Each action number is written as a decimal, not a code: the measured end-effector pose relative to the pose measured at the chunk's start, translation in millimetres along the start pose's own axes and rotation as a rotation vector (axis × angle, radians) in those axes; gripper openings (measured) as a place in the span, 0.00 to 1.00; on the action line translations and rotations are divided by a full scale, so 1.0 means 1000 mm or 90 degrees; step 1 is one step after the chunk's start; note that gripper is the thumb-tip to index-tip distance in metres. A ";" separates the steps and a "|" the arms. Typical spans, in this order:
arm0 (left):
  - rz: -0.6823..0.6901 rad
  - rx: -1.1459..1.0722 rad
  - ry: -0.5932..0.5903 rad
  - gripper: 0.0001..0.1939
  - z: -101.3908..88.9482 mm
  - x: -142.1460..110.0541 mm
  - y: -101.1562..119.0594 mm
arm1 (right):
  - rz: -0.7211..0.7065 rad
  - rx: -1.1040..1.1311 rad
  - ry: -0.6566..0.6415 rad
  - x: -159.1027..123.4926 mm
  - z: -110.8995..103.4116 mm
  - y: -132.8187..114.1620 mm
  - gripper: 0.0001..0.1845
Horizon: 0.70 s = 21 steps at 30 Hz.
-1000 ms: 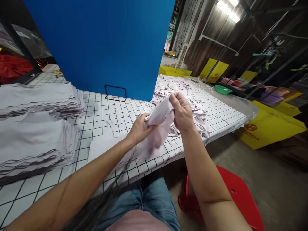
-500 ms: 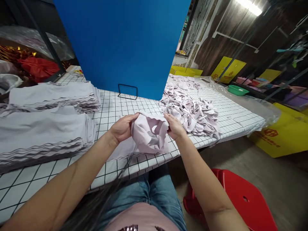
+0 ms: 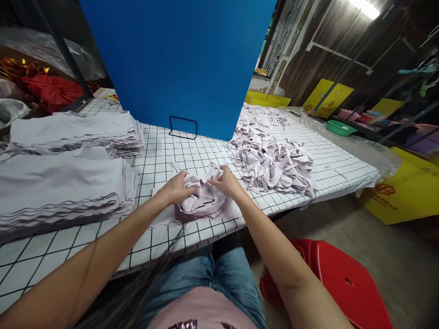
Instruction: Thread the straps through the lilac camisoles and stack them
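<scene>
Down drops the pale cloth (image 3: 206, 208), your left hand (image 3: 176, 188) and right hand (image 3: 225, 183) drawing closer together!
Both hands are partly closed, pinching its upper rim between thumbs and fingers, by the tabletop (image 3: 202, 241)'s near edge. It looks light, soft and limp, likely to crumple; fingertip holds spaced along the rim should suit it.

The cloth (image 3: 202, 206), lifted up earlier and then spread open like a bowl, now slumps into a low, crumpled ring. The left hand (image 3: 180, 187) and the right hand (image 3: 225, 182) are closer together than before, their thumbs nearly meeting over the cloth.
</scene>
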<state>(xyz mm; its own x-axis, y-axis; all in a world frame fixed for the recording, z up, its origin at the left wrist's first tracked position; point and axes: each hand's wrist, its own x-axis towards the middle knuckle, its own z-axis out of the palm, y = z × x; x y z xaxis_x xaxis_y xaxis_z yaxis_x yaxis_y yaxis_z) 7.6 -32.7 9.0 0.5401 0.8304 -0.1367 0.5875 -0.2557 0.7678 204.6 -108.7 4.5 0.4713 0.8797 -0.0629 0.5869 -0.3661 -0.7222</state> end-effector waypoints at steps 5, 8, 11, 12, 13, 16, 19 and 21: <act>0.053 0.251 0.125 0.18 -0.005 0.007 -0.009 | 0.011 0.061 -0.036 0.016 0.001 -0.010 0.14; 0.071 0.215 0.086 0.09 -0.016 0.008 -0.014 | -0.050 0.297 -0.107 0.011 -0.024 -0.015 0.12; 0.061 0.022 -0.023 0.09 -0.029 0.007 -0.014 | -0.091 0.596 -0.112 0.003 -0.059 -0.021 0.15; 0.057 -0.047 -0.055 0.10 -0.033 0.006 -0.012 | -0.098 0.644 -0.092 0.000 -0.069 -0.022 0.15; 0.051 -0.104 -0.085 0.11 -0.036 0.005 -0.011 | -0.106 0.673 -0.070 -0.002 -0.078 -0.023 0.16; 0.008 -0.235 -0.164 0.13 -0.043 0.004 -0.005 | -0.140 0.711 -0.037 -0.009 -0.097 -0.022 0.16; -0.040 -0.462 -0.222 0.13 -0.047 0.004 0.002 | -0.165 0.715 -0.077 -0.016 -0.102 -0.013 0.14; -0.010 -0.669 -0.196 0.09 -0.049 0.002 0.008 | -0.143 0.656 -0.157 -0.020 -0.099 -0.003 0.14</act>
<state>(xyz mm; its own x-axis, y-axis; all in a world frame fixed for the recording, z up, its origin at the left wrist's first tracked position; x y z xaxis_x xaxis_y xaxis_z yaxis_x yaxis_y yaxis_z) -15.7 -9.2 45.6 0.7508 0.6327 -0.1900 -0.1320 0.4255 0.8953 259.2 -155.0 76.1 0.2095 0.9737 0.0894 -0.2462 0.1410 -0.9589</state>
